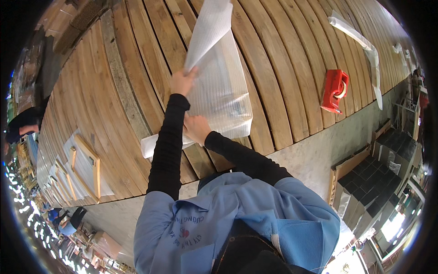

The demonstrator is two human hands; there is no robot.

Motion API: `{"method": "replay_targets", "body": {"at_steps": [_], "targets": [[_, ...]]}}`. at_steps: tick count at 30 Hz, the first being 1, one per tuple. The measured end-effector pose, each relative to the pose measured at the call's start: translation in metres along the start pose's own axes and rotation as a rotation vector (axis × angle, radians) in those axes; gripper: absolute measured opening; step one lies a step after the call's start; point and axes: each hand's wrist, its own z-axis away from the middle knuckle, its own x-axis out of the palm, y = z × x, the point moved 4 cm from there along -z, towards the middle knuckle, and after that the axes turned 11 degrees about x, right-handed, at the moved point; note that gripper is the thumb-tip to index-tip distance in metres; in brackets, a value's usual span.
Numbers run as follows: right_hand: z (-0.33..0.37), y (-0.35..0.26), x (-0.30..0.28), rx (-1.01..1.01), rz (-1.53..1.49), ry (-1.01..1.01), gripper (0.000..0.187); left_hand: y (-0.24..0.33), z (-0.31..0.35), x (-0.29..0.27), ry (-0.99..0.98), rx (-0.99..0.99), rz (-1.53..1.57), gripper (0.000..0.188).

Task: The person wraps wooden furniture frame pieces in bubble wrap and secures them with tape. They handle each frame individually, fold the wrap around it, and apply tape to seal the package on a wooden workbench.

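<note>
A flat parcel wrapped in white packing foam lies on the slatted wood in front of me. Toward its far end, a loose flap of the foam sheet stands up and folds over. At the parcel's left edge, my left hand is closed on the base of this flap, its fingers slightly blurred. Nearer to me, my right hand is closed on the parcel's left edge by the near corner, fingertips partly hidden. Another strip of foam sticks out to the left, beneath my left forearm.
A red tape dispenser sits on the slats to the right. Beyond it lies a long foam strip. Wooden frames rest on foam at the left. Stacked dark panels stand at the lower right. Another person's arm shows far left.
</note>
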Motion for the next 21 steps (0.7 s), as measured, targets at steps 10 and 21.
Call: {"method": "replay_targets", "body": {"at_steps": [10, 21], "targets": [[-0.078, 0.108, -0.153, 0.289, 0.059, 0.573, 0.065, -0.067, 0.007, 0.021, 0.454, -0.168, -0.407, 0.076], [-0.120, 0.200, -0.109, 0.376, -0.144, 0.367, 0.085, 0.022, 0.036, 0.168, 0.461, 0.199, 0.290, 0.054]]}}
